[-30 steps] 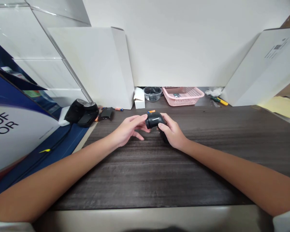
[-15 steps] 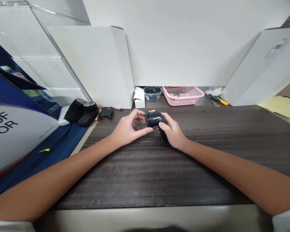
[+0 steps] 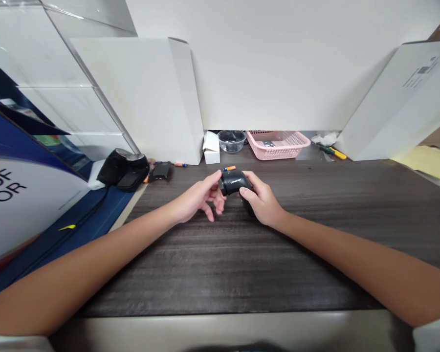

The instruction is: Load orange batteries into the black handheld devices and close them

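Note:
Above the dark wood table (image 3: 220, 264), my right hand (image 3: 264, 201) is closed round the handle of a black handheld device (image 3: 233, 182). The device has a bent neck, white lettering and a ribbed ring at its round head, which points left. It resembles an angled flashlight, but its exact kind does not show. My left hand (image 3: 201, 196) is at the ribbed ring, its thumb touching the upper left edge. Its other fingers hang below, spread and loosely curled. Part of the handle is hidden by my right hand.
An orange-and-blue battery (image 3: 229, 168) lies just behind the device, another battery (image 3: 180, 165) further left. At the back stand a white box (image 3: 211, 148), a clear bowl (image 3: 231, 142), a pink basket (image 3: 278, 153) and a yellow-handled tool (image 3: 339, 154). Black objects (image 3: 122, 171) sit left.
My left hand has rolled over: its thumb has gone from under the ring to its top, and its fingers from above to below. My right hand keeps its grip, almost unmoved.

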Demonstrator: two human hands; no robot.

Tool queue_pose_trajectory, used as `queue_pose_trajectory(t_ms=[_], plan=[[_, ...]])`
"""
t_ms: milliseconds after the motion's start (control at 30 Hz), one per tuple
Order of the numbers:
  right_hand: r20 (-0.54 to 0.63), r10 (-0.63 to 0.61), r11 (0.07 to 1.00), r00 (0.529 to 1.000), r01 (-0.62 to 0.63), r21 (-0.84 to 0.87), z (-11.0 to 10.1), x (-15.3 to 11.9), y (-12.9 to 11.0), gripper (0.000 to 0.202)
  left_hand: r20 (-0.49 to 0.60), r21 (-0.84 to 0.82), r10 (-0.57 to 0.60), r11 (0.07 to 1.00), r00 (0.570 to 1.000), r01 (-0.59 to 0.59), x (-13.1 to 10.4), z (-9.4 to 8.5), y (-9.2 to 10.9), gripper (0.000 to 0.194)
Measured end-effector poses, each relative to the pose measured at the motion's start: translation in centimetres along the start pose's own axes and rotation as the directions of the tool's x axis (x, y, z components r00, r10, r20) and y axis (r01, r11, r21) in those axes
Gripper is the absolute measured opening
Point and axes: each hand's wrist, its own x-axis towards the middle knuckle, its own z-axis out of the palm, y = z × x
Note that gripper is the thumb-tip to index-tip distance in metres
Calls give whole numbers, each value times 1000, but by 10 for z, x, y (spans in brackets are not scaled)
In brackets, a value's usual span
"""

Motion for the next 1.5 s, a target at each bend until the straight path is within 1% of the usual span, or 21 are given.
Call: queue_pose_trajectory(t_ms=[100,267,433,500,567,600,633,700,733,767,800,867,967,1033,1100,1167,1233,1267,1333,1400,1500], plan=[[9,-14,1000,1000,14,-16,0,0,0,41,83,-103,-128,985,988,137,-1,0,2,78],[11,-24,1000,1000,24,-20,-1,0,-1,42,97,-144,-163,974,982,176,-3,-2,4,79],[18,-64,997,998,65,-46,-1,-1,-1,42,174,-195,-255,938,951,287,-5,1,7,82],[17,-67,996,998,68,-58,-2,-2,0,42,165,-169,-237,950,957,264,-6,3,7,81],[10,-49,997,999,49,-53,-2,-1,0,42,71,-76,-125,989,990,130,-7,6,6,75],[5,-35,999,999,35,-40,-2,-1,1,41,-4,11,-24,1000,1000,24,-8,6,5,70],[-1,-22,999,1000,22,-23,-2,0,1,40,-82,132,101,987,991,-89,-9,7,5,64],[-10,-2,1000,1000,2,14,-2,0,0,38,-176,426,358,868,917,-257,-11,7,3,59],[-12,7,1000,1000,-6,30,-2,1,0,38,-181,547,454,784,873,-294,-12,7,3,61],[-12,15,999,1000,-15,41,-2,1,0,37,-172,625,514,716,840,-310,-12,6,2,64],[-10,23,999,1000,-23,46,-2,1,-1,36,-163,655,538,686,827,-318,-12,6,2,66],[-5,43,998,999,-43,52,-1,1,-1,35,-167,583,504,744,848,-327,-11,5,1,67],[-5,72,995,997,-71,68,0,0,-1,35,-191,319,337,910,922,-266,-7,4,-1,55],[-6,76,995,997,-76,69,0,0,-1,37,-186,197,253,956,949,-216,-4,4,-1,52],[-11,79,995,997,-78,60,0,1,-1,37,-191,195,293,947,937,-257,-4,3,-1,49],[-25,101,993,995,-100,68,0,1,-1,35,-208,304,423,885,882,-353,-5,3,-1,51],[-40,140,986,989,-135,100,1,2,-1,34,-222,380,506,832,834,-403,-5,3,-1,63],[-44,157,982,987,-151,115,1,2,-1,34,-230,363,499,840,835,-403,-4,3,-2,67],[-49,180,977,982,-172,129,1,3,0,33,-255,223,412,905,875,-361,-3,2,-3,68],[-51,187,977,981,-180,117,2,3,0,33,-270,79,304,953,914,-293,0,1,-3,62],[-55,166,983,985,-161,91,2,3,1,35,-247,-7,194,979,949,-202,1,0,-2,56]])
